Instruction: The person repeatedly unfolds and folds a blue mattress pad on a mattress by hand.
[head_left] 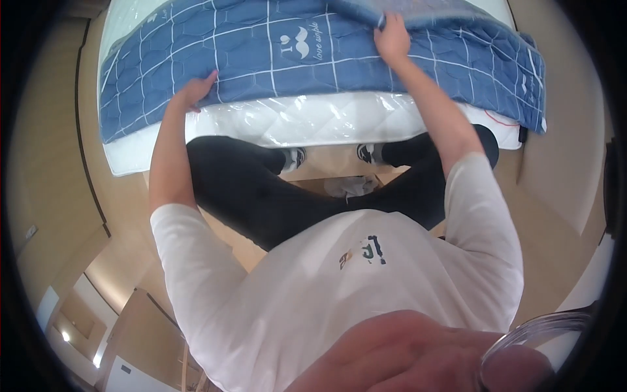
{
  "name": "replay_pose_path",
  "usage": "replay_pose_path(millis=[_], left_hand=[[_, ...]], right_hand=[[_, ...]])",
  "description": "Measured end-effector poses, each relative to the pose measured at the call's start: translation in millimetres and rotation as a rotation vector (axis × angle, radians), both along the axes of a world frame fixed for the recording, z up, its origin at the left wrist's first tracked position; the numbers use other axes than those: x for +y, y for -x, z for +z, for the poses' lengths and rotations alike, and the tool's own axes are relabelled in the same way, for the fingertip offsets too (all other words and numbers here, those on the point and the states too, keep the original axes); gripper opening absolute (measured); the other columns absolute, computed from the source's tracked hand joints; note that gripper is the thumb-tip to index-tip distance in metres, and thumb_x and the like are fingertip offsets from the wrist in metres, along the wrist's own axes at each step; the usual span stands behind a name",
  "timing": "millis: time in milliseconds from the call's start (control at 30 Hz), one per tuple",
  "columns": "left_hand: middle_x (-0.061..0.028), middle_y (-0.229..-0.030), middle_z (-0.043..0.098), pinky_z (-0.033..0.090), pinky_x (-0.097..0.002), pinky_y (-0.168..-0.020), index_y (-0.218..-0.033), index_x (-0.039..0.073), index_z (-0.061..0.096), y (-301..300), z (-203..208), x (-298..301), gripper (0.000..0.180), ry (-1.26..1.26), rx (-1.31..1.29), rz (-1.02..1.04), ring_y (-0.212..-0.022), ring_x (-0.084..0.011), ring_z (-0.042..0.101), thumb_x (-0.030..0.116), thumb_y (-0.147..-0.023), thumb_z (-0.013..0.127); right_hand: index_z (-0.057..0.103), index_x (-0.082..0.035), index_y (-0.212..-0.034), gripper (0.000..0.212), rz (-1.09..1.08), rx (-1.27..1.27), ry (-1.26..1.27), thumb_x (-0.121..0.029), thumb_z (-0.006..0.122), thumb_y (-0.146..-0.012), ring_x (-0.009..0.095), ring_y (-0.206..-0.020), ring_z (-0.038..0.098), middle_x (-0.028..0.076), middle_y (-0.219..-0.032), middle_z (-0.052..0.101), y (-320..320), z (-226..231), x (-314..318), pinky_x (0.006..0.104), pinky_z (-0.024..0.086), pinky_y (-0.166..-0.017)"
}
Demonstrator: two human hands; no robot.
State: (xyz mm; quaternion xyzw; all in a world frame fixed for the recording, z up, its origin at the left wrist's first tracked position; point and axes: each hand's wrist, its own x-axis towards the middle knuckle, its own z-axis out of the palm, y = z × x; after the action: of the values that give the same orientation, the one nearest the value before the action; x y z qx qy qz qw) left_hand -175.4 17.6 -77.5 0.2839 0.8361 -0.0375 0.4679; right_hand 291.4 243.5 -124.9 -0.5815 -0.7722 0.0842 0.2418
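Note:
A blue quilted bed pad (248, 46) with white grid lines lies across the front of a mattress (294, 124), which is covered in clear plastic film. My left hand (198, 91) rests at the pad's near edge, on the left, with its fingers apart. Farther off and to the right, my right hand (393, 40) is closed on a folded-over part of the pad, where its paler underside shows. The tips of the right fingers are partly hidden by the fold.
My spread knees touch the mattress's near side, with my shoes (369, 153) on the floor close to it. Between my legs lies a whitish crumpled item (353, 187). A wooden panel (46, 130) stands at the left. A dark object (522, 134) hangs at the mattress's right corner.

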Motion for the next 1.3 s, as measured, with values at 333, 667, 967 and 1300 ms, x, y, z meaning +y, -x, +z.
replay_pose_path(millis=[333, 667, 967, 1300], left_hand=[[-0.0186, -0.138, 0.056, 0.045, -0.0586, -0.101, -0.146, 0.000, 0.045, 134, 0, -61, 0.076, -0.925, -0.151, 1.110, -0.129, -0.0350, 0.054, 0.051, -0.094, 0.068], [-0.0180, -0.152, 0.046, 0.028, -0.0643, -0.118, -0.151, 0.008, 0.042, 81, 1, -80, 0.059, -1.024, -0.630, 1.195, -0.141, -0.0405, 0.043, 0.046, -0.107, 0.032], [-0.0208, -0.127, 0.065, 0.054, -0.0517, -0.099, -0.128, -0.005, 0.061, 88, -19, -118, 0.042, -1.290, -0.557, 0.983, -0.111, -0.0354, 0.065, 0.012, -0.093, 0.046], [-0.0256, -0.131, 0.055, 0.047, -0.0607, -0.101, -0.130, -0.001, 0.054, 73, 10, -143, 0.041, -1.048, -0.597, 1.388, -0.117, -0.0418, 0.056, 0.020, -0.100, 0.037]], right_hand=[[0.052, 0.006, -0.137, 0.072, -0.298, -0.023, -0.042, -0.038, 0.078, -0.086, 0.035, -0.121, 0.055, 0.021, -0.127, 0.059, -187, 50, -147, 0.0452, 0.048, -0.102], [0.067, -0.021, -0.103, 0.034, -1.173, 1.226, 0.818, -0.053, 0.067, -0.091, 0.018, -0.086, 0.061, 0.008, -0.097, 0.061, -402, -101, -1, 0.0384, 0.048, -0.070], [0.069, -0.012, -0.109, 0.035, -1.185, 0.545, 0.742, -0.043, 0.065, -0.094, 0.028, -0.101, 0.062, 0.009, -0.112, 0.065, -395, -118, 2, 0.0427, 0.050, -0.085], [0.070, -0.008, -0.113, 0.036, -1.014, 1.183, 0.768, -0.039, 0.058, -0.099, 0.029, -0.109, 0.065, 0.012, -0.121, 0.068, -402, -63, 27, 0.0457, 0.052, -0.095]])
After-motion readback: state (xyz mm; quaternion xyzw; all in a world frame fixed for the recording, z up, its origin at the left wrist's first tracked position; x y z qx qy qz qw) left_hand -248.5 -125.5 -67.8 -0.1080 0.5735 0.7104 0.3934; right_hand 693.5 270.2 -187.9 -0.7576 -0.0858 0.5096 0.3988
